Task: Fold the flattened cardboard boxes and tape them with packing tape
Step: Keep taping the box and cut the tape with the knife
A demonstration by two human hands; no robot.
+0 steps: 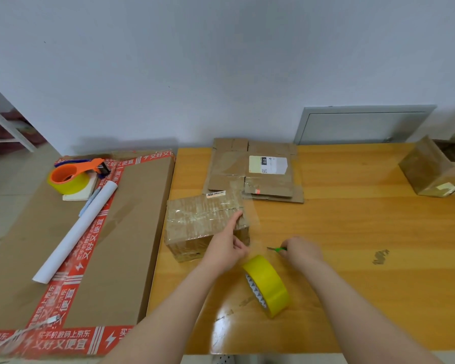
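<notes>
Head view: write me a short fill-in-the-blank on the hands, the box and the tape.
The left hand touches the taped box, while the right hand holds a small tool with a ____ handle.
The tape roll nearest the hands is ____ in colour.
The tape dispenser on the large cardboard sheet has an ____ frame.
Missing words: green; yellow; orange.

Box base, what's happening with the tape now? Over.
Left hand holds the taped box at its right end. Right hand grips a green-handled cutter. Yellow tape roll stands on edge between the forearms. Nothing blocking.
</notes>
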